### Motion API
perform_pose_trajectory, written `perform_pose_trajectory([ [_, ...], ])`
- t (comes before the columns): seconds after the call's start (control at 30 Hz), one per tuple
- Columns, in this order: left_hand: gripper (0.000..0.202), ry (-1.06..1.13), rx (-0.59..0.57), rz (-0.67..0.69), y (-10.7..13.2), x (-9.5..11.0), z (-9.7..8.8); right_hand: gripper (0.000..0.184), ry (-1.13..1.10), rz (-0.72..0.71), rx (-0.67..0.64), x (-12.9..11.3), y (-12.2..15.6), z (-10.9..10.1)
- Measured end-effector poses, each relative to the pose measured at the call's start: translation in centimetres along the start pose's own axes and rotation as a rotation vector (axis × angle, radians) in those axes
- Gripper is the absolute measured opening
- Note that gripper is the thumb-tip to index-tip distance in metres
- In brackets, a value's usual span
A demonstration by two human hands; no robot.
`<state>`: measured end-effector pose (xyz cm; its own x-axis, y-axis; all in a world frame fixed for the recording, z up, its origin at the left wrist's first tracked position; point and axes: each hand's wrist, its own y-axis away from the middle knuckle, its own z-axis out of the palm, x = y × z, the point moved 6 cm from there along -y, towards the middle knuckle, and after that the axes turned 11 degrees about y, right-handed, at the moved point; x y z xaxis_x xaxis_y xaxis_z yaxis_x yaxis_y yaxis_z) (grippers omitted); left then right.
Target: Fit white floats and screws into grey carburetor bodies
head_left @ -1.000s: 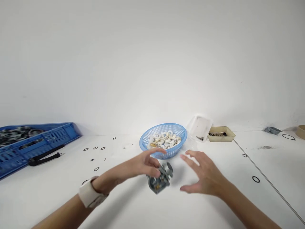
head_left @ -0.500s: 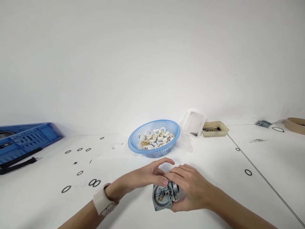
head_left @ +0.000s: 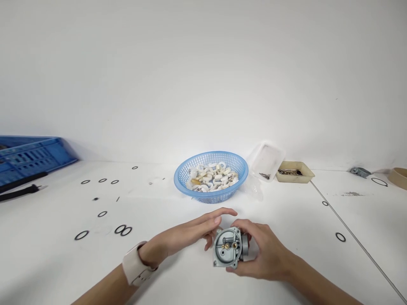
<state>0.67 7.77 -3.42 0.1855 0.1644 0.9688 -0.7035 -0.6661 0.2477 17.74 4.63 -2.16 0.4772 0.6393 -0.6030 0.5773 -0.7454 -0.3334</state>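
Note:
A grey metal carburetor body [head_left: 227, 250] is gripped in my right hand [head_left: 265, 250], thumb below and fingers over its top and far side. Its open round chamber faces me, with small brass jets [head_left: 227, 245] inside. My left hand [head_left: 193, 231] is beside it at the upper left, index finger stretched out and thumb raised off the part. The lower fingers of that hand curl near the carburetor's left edge; whether they touch it I cannot tell. A pale watch band circles the left wrist.
Beyond my hands stands a blue mesh basket [head_left: 211, 197] of white plastic pieces. Right of it are a clear tray [head_left: 269, 161] and a cream tray [head_left: 295, 178] with small metal parts. Black rings [head_left: 82, 235] lie on the left. A blue crate [head_left: 34, 163] sits at far left.
The carburetor has been turned so its open chamber faces me more squarely. My left thumb has come off it, and my right hand's grip has shifted to its side. The view has shifted slightly.

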Motion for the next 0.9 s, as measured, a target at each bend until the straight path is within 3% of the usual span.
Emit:
perform_pose_trajectory([
  [0.17,0.092,0.056,-0.107,0.093,0.4,0.4,1.4,0.055,-0.019,0.098,-0.031,0.8,-0.2,-0.4],
  [0.27,0.097,0.045,-0.046,0.152,0.3,0.9,2.3,0.051,-0.13,0.195,-0.063,1.4,-0.3,-0.4],
  [0.47,0.067,0.061,0.046,0.15,-0.2,0.6,3.5,0.042,-0.127,0.277,-0.12,2.4,-0.4,0.0],
  [0.6,0.045,-0.1,0.124,0.137,-0.2,0.2,3.3,0.041,-0.078,0.275,-0.133,2.7,-0.3,0.3],
  [0.9,0.042,-0.456,0.213,0.126,0.1,0.4,2.7,0.038,0.063,0.283,-0.204,2.4,-0.3,0.4],
])
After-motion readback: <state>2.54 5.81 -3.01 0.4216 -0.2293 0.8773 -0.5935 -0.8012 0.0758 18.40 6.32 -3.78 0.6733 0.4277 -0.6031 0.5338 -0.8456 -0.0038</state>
